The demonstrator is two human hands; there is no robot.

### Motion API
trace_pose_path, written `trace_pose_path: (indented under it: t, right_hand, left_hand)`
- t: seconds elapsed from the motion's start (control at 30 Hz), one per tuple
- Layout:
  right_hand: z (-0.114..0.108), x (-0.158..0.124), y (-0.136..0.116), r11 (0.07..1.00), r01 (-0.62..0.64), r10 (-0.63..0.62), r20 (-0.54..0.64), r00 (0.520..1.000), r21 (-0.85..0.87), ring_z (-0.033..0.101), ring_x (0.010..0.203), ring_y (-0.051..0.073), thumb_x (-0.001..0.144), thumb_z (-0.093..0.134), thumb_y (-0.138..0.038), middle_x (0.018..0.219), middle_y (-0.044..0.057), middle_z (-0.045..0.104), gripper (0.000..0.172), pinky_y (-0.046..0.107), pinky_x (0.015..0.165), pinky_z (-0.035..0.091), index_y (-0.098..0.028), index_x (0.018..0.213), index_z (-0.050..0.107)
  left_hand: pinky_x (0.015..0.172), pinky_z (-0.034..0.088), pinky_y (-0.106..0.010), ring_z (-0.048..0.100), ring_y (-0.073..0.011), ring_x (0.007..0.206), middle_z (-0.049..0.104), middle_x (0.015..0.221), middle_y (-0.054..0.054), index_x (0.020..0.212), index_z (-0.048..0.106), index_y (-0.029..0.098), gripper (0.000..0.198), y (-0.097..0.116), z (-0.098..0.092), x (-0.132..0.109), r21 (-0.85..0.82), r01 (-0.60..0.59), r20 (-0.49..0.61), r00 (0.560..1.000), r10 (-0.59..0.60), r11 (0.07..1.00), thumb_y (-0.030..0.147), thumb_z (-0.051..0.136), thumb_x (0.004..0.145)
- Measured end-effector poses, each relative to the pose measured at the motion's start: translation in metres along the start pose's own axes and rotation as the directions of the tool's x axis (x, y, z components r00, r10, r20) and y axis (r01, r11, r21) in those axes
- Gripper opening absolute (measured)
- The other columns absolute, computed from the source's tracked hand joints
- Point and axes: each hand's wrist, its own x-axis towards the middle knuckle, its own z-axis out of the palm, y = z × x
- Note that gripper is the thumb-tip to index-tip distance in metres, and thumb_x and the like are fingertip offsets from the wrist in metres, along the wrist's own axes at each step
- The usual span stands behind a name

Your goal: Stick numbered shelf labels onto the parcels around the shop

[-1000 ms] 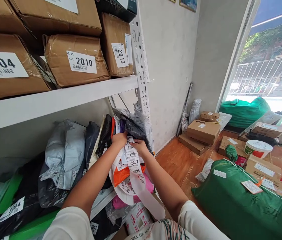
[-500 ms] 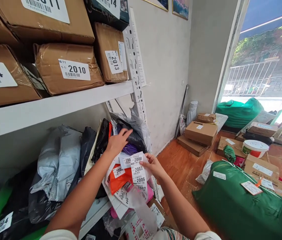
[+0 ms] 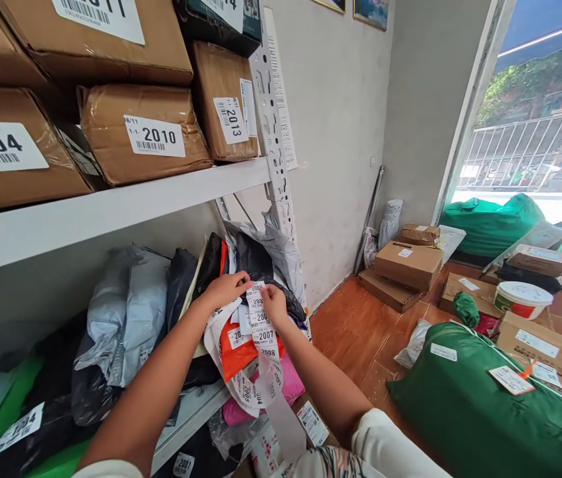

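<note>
While both hands, left hand (image 3: 226,289) and right hand (image 3: 274,304), pinch its top end, one label strip (image 3: 262,326) hangs lengthwise downward, at least three numbered stickers showing, before the mailer bags (image 3: 126,299) under the shelf (image 3: 111,202).

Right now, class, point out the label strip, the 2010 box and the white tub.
label strip (image 3: 264,335), head view, on its 2007 label.
2010 box (image 3: 154,136), head view, on its white label.
white tub (image 3: 523,292), head view, on its lid.
</note>
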Motion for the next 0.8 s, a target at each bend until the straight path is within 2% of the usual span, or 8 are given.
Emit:
trace_pose_path:
  t: [0.1,0.23,0.4,0.53,0.67,0.73,0.8]
  right_hand:
    - [0.002,-0.001,0.002,1.000,0.010,-0.011,-0.057,0.998,-0.018,0.049,0.063,0.014,0.079,0.058,-0.042,0.064,-0.001,0.059,0.025,0.024,0.059,0.035,-0.020,0.069,0.061]
    - [0.003,-0.001,0.003,0.999,-0.045,0.047,-0.077,0.996,0.028,0.042,0.055,0.012,0.076,0.058,-0.054,0.055,-0.003,0.051,0.040,0.024,0.053,0.031,-0.020,0.057,0.051]
    - [-0.001,-0.003,0.003,0.966,-0.198,0.193,0.047,0.980,0.165,0.042,0.045,0.010,0.058,0.073,-0.056,0.050,-0.004,0.052,0.042,0.024,0.047,0.033,-0.020,0.060,0.053]
    - [-0.009,-0.010,-0.006,0.922,-0.296,0.284,0.082,0.955,0.252,0.038,0.040,0.007,0.059,0.074,-0.058,0.045,-0.006,0.049,0.047,0.023,0.043,0.031,-0.021,0.055,0.044]
    - [-0.018,-0.022,-0.017,0.872,-0.414,0.360,0.232,0.904,0.262,0.051,0.045,0.011,0.044,0.087,-0.048,0.054,0.000,0.062,0.046,0.025,0.047,0.041,-0.017,0.063,0.058]
    - [-0.028,-0.033,-0.020,0.855,-0.453,0.390,0.262,0.883,0.253,0.054,0.047,0.012,0.044,0.088,-0.046,0.057,0.001,0.065,0.046,0.024,0.047,0.041,-0.016,0.066,0.061]
    - [-0.044,-0.048,-0.018,0.846,-0.463,0.410,0.234,0.882,0.263,0.052,0.045,0.009,0.049,0.086,-0.047,0.053,-0.002,0.062,0.044,0.021,0.045,0.038,-0.017,0.061,0.057]
  left_hand:
    - [0.057,0.036,-0.024,0.062,-0.0177,0.072,0.068,0.080,0.001,0.099,0.059,0.029,0.036,0.006,0.001,0.002,0.066,0.020,0.010,1.000,-0.021,0.998,0.058,0.041,0.088]
    - [0.059,0.036,-0.026,0.064,-0.0212,0.078,0.070,0.088,-0.003,0.104,0.057,0.028,0.033,0.010,0.004,0.007,0.172,0.080,-0.007,0.997,-0.080,0.982,0.051,0.037,0.091]
    - [0.066,0.042,-0.032,0.067,-0.0273,0.085,0.071,0.093,-0.011,0.113,0.054,0.025,0.034,0.018,0.015,0.016,0.295,0.175,-0.047,0.985,-0.168,0.939,0.042,0.032,0.094]
    - [0.072,0.045,-0.036,0.068,-0.0290,0.091,0.072,0.097,-0.013,0.116,0.055,0.024,0.033,0.025,0.021,0.019,0.340,0.192,-0.049,0.981,-0.186,0.921,0.038,0.033,0.095]
    - [0.076,0.046,-0.039,0.068,-0.0307,0.093,0.072,0.099,-0.016,0.117,0.055,0.021,0.034,0.030,0.024,0.018,0.356,0.212,-0.060,0.977,-0.204,0.910,0.035,0.033,0.095]
    - [0.077,0.046,-0.040,0.068,-0.0317,0.094,0.072,0.100,-0.017,0.117,0.056,0.020,0.034,0.031,0.026,0.018,0.351,0.222,-0.065,0.975,-0.213,0.910,0.035,0.034,0.095]
    - [0.077,0.046,-0.040,0.067,-0.0330,0.096,0.071,0.101,-0.018,0.117,0.056,0.019,0.034,0.032,0.028,0.019,0.338,0.237,-0.075,0.971,-0.225,0.911,0.035,0.035,0.095]
